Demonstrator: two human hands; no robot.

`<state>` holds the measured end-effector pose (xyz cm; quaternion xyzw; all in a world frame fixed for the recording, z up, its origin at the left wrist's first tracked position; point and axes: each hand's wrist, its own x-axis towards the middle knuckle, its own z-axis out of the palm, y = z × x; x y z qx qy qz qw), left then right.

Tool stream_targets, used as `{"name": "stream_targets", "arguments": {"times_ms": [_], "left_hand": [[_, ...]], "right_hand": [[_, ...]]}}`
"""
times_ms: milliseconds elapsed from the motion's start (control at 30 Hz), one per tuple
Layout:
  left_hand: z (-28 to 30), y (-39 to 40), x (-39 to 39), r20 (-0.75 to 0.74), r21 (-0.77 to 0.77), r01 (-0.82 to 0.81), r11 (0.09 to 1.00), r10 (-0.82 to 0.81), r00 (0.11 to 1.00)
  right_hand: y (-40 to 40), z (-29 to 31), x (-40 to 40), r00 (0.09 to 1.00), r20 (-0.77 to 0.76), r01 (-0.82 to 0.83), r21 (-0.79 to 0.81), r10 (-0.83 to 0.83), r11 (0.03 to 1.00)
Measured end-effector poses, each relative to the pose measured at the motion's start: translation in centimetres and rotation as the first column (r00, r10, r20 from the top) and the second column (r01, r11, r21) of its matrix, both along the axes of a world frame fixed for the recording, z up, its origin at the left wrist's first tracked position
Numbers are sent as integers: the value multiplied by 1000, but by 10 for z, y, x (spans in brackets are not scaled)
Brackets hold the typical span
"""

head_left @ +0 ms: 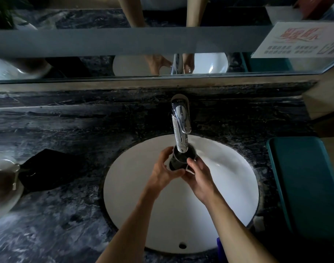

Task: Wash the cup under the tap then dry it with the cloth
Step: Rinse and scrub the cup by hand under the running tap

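Dark marbled desk (71,126) with white sink (228,186), mirror (105,44) behind. Wash step under way, judging by position: cup (181,160) held upright right under tap (181,130) spout, over the basin. Water flow too hard to make out. Drying not started; black cloth (48,169) lies on desk left of sink, well apart from cup. Left hand (165,171) curls around cup's left side, right hand (198,175) grips near side, thumb at rim. Both forearms reach in from bottom edge.
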<state>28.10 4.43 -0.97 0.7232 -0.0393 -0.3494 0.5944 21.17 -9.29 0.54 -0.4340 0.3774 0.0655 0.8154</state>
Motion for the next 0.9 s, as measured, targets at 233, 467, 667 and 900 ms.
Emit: {"name": "stream_targets", "arguments": {"times_ms": [233, 467, 667, 900], "left_hand": [[3, -2, -3, -1, -28, -26, 999, 26, 1000], [2, -4, -1, 11, -24, -62, 998, 62, 998], [2, -4, -1, 14, -39, -64, 997, 65, 998], [4, -7, -2, 35, -17, -69, 997, 70, 997]], "right_hand": [[1, 1, 3, 1000, -10, -10, -17, 10, 1000], [4, 5, 8, 1000, -3, -23, -45, 23, 999], [6, 3, 9, 1000, 2, -1, -60, 2, 998], [5, 1, 7, 1000, -12, 22, -62, -23, 998]]}}
